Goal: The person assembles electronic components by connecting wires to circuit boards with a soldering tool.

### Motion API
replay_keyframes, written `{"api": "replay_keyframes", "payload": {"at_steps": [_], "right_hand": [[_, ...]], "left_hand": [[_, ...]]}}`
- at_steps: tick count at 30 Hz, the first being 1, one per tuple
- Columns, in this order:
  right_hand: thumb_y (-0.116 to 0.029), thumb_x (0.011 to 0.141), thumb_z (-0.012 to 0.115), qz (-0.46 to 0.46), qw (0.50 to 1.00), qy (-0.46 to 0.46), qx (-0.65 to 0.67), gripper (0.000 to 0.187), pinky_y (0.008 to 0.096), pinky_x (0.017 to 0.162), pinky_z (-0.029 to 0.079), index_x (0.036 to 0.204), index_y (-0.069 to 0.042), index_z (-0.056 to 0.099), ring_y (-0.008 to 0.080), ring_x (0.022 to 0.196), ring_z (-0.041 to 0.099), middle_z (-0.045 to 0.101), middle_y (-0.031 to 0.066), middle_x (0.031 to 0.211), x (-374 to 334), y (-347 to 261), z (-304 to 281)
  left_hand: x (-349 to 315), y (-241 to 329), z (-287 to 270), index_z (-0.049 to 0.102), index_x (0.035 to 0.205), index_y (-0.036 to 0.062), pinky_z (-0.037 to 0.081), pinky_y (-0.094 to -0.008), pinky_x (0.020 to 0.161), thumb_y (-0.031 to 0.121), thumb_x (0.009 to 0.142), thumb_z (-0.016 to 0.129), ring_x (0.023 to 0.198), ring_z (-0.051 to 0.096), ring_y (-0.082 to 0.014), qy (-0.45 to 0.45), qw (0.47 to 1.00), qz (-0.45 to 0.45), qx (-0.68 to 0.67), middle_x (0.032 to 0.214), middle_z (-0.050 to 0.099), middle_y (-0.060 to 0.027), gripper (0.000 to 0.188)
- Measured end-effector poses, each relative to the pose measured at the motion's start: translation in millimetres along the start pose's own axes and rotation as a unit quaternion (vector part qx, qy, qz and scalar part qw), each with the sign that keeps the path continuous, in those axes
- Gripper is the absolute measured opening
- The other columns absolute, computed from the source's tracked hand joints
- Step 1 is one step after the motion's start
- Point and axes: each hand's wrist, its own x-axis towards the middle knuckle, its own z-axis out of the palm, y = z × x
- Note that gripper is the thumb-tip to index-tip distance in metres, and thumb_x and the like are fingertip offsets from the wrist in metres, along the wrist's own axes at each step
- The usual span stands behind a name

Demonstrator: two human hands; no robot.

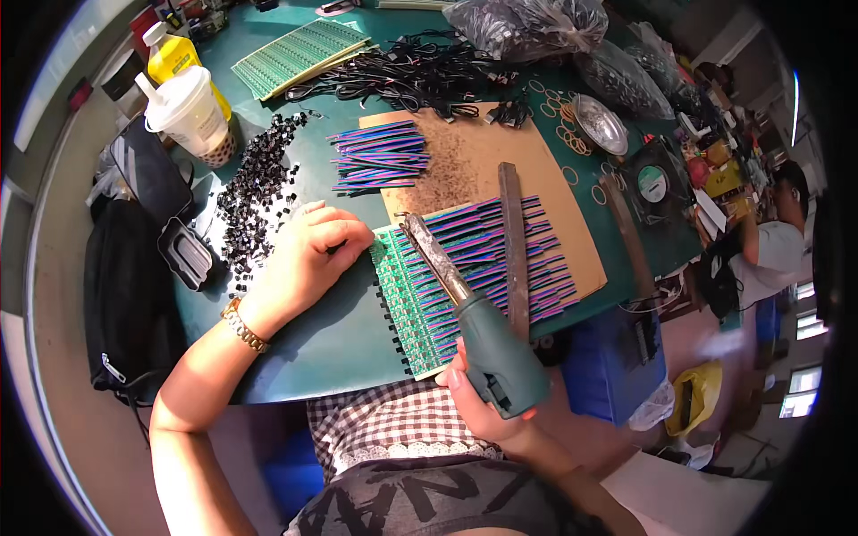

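My right hand is wrapped round the handle of a green soldering gun. Its metal barrel slants up and left across a green circuit board panel, with the tip over the panel's upper left end. Curled and pinched, my left hand is at that same corner; whatever its fingertips hold is hidden. Small black connectors line the panel's left edge. Rows of blue, purple and black wires run rightward from the panel, and a dark flat bar lies across them.
Left of the panel lie loose black connectors, a black tray and a bubble tea cup. A wire bundle rests on brown cardboard. Behind are stacked panels and black cables. A metal dish stands right.
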Motion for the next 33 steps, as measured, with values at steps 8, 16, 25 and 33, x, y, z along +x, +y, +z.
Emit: {"api": "replay_keyframes", "payload": {"at_steps": [8,16,25,33], "right_hand": [[0.0,0.078,0.069,-0.033,0.998,0.008,0.044,0.019,0.0276,0.062,0.048,0.096,-0.001,0.062,0.0147,0.069,0.061,0.063,0.0068,0.081,9,-6,10],[0.006,0.087,0.054,-0.023,0.989,-0.08,0.121,0.033,0.0265,0.06,0.049,0.119,0.004,0.048,0.0092,0.065,0.054,0.056,0.0062,0.086,14,-2,3],[0.005,0.086,0.058,-0.069,0.989,-0.102,-0.085,0.032,0.0236,0.063,0.044,0.118,0.003,0.051,0.0067,0.074,0.052,0.056,0.0041,0.09,10,-6,-2],[0.004,0.085,0.059,-0.28,0.869,-0.184,-0.365,0.022,0.023,0.06,0.043,0.106,0.001,0.054,0.0066,0.07,0.053,0.057,0.0033,0.086,10,10,-12]], "left_hand": [[1,-11,1,0.066,0.086,0.0121,0.034,-0.0538,0.107,0.002,0.073,0.072,0.077,0.065,-0.017,0.027,0.966,0.177,0.185,0.087,0.066,0.0009,0.018],[0,-12,-1,0.064,0.084,0.0104,0.031,-0.0549,0.109,0.001,0.068,0.074,0.078,0.062,-0.0161,0.011,0.938,0.237,0.252,0.088,0.065,0.0006,0.021],[-1,-15,3,0.064,0.084,0.0115,0.029,-0.0547,0.11,0.001,0.069,0.073,0.076,0.062,-0.0148,0.034,0.934,0.233,0.269,0.086,0.065,0.0019,0.02],[1,-12,1,0.065,0.083,0.0121,0.03,-0.053,0.109,0.001,0.068,0.074,0.074,0.062,-0.0142,0.039,0.936,0.231,0.264,0.084,0.065,0.0024,0.021]]}}
